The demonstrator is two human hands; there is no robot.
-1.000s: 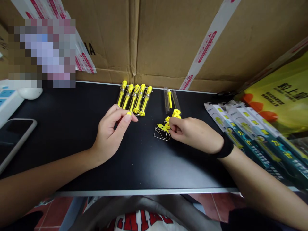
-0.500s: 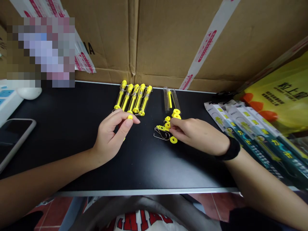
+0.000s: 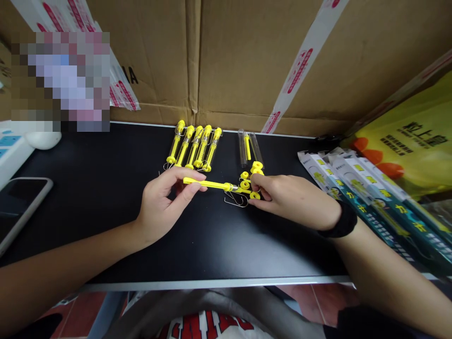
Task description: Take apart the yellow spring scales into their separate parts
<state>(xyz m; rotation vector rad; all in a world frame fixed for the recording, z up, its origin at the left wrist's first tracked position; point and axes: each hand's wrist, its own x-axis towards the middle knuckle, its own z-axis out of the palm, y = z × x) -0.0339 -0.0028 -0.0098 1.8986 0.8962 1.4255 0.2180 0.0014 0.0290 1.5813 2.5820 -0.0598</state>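
With my left hand (image 3: 165,197) I am pinching a yellow rod (image 3: 212,184) between thumb and finger over the black tabletop (image 3: 194,254), its metal end pointing toward my right hand (image 3: 293,195). My right fingers are resting curled among yellow rings (image 3: 245,185); I cannot tell whether they are gripping one. Five fitted tubes (image 3: 202,146) are lying side by side, looking finished; plain clear tubes (image 3: 257,150), rings and wire hooks (image 3: 236,203) are lying loose, so I am judging more remains. Cardboard (image 3: 240,70) is walling the back, boxes (image 3: 370,197) are hemming my right; open room is stretching toward the front edge (image 3: 219,283).
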